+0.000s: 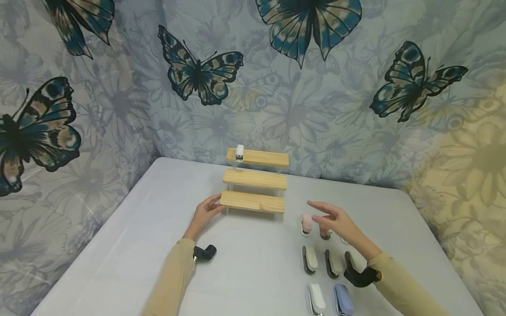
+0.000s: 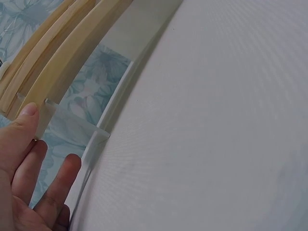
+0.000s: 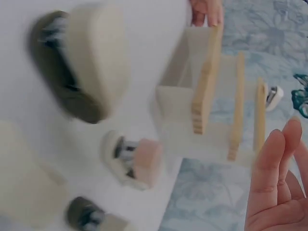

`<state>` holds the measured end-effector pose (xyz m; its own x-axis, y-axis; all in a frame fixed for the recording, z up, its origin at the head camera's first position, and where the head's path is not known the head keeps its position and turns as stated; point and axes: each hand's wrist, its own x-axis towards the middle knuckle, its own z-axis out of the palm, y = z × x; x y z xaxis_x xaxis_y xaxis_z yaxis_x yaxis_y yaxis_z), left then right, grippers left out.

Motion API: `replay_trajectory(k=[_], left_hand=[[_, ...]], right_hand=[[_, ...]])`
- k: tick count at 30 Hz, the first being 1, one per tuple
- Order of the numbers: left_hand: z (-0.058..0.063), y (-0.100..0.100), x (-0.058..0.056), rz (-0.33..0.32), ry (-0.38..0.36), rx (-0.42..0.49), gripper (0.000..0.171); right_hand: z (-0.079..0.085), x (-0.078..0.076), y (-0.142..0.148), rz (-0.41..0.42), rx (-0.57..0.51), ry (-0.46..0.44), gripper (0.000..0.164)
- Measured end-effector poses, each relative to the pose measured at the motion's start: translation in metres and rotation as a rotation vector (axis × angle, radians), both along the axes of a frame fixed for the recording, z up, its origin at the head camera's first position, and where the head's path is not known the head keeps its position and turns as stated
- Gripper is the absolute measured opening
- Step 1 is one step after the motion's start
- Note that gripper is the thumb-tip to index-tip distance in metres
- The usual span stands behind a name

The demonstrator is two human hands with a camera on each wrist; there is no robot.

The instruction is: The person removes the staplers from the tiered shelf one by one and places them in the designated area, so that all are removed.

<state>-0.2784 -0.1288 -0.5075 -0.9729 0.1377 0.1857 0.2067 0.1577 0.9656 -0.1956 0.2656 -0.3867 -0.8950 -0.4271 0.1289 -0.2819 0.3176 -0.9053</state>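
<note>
My left hand (image 1: 203,215) grips the left end of the lowest board of a three-step wooden display stand (image 1: 253,202). In the left wrist view its thumb (image 2: 30,113) lies on the board's end, with a finger below. A small white stapler (image 1: 239,152) sits at the left of the top board. To the right, my right hand (image 1: 336,221) hovers over the table with fingers extended, holding nothing. Close to it stand a pale pink stapler (image 1: 306,224) and another pink-topped one (image 1: 325,233), partly hidden by the hand.
Rows of small staplers stand on the white table (image 1: 245,263) at the right: cream ones with dark bases (image 1: 310,260), a white one (image 1: 316,299) and a blue one (image 1: 343,300). Clear supports (image 2: 77,125) carry the boards. A butterfly-patterned backdrop (image 1: 292,109) rises behind.
</note>
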Motion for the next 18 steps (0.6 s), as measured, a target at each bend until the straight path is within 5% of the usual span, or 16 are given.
replay_trajectory(k=[9, 18], left_hand=[[0.001, 0.001, -0.002, 0.006, 0.028, -0.008, 0.049], [0.0, 0.0, 0.0, 0.013, 0.015, -0.011, 0.05]], right_hand=[[0.016, -0.063, -0.043, -0.119, 0.172, 0.046, 0.055], [0.02, -0.095, -0.088, -0.159, -0.028, -0.003, 0.056]])
